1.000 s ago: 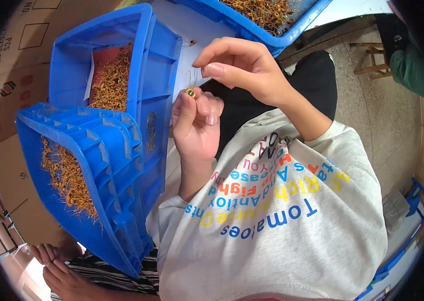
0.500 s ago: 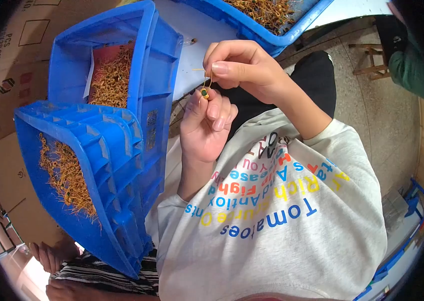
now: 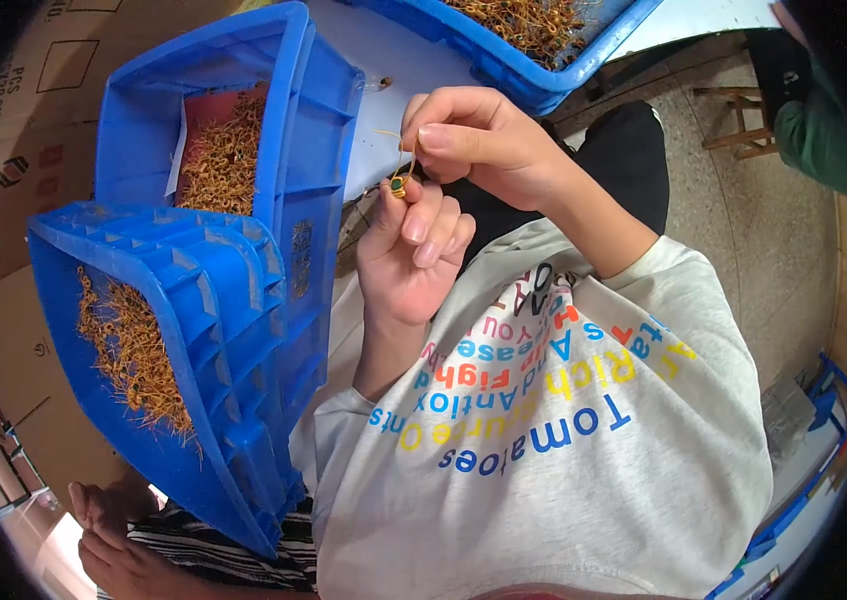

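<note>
In my left hand (image 3: 413, 240), thumb and forefinger pinch a small wire-wound coil (image 3: 398, 187), copper-coloured with a dark green core; its other fingers curl loosely. Just above, my right hand (image 3: 478, 140) grips one of the coil's thin wire leads (image 3: 412, 160) between thumb and forefinger. A second lead sticks out to the left past the right fingertips. Both hands are in the air, close together, over my lap and beside a blue bin (image 3: 328, 130) at the left.
That bin holds a heap of similar coils (image 3: 223, 165). A tilted blue bin (image 3: 223, 400) nearer left holds another heap (image 3: 133, 350). A third bin (image 3: 553, 85) stands at the far edge on a white surface. Another person's hands (image 3: 118, 555) are at lower left; a wooden stool (image 3: 743, 120) stands right.
Both hands have shifted slightly left with the coil. The coil has turned a little between my left fingers. At lower left, the other person's hands have moved.
</note>
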`<state>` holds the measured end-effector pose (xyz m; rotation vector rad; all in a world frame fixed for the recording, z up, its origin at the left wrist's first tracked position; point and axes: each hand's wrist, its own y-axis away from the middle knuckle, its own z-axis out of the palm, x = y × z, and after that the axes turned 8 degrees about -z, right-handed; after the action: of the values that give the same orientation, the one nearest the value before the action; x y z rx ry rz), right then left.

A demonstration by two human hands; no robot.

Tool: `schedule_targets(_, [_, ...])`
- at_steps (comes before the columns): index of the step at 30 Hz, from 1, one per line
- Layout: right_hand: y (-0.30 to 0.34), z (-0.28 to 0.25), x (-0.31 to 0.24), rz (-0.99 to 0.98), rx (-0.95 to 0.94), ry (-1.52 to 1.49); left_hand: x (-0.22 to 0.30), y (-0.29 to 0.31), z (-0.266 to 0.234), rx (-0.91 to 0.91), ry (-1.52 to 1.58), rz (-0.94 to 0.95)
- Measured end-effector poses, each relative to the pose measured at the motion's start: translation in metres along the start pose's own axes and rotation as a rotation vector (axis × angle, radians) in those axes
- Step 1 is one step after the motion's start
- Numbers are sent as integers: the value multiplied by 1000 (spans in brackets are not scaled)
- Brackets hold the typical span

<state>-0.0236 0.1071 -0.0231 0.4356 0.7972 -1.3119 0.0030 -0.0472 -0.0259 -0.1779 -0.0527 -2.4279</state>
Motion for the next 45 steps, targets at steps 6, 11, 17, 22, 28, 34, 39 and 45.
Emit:
schedule_targets(6, [0, 2, -4, -187, -5, 202, 1, 0, 2, 5, 94, -39])
schedule_targets(11, [-1, 1, -8, -332, -30, 378, 0, -1, 2, 25, 110, -52])
schedule_targets(17, [0, 0, -12, -299, -25, 474, -1, -4, 1, 64, 10, -26])
schedule_targets(22, [0, 2, -15, -226, -11, 414, -2, -5, -2, 100, -77, 24])
schedule_targets(28, [7, 4, -13, -84, 87, 308, -1, -5, -9, 202, -386, 257])
schedule_targets(34, [22, 5, 7, -175, 233, 339, -2, -6, -4, 465, -716, 518])
schedule_targets(39, [28, 16, -6, -366, 137, 638, -6, -7, -3, 510, -769, 561])
schedule_targets(45, [25, 12, -17, -454, 98, 832, -1, -1, -2, 514, -754, 581])
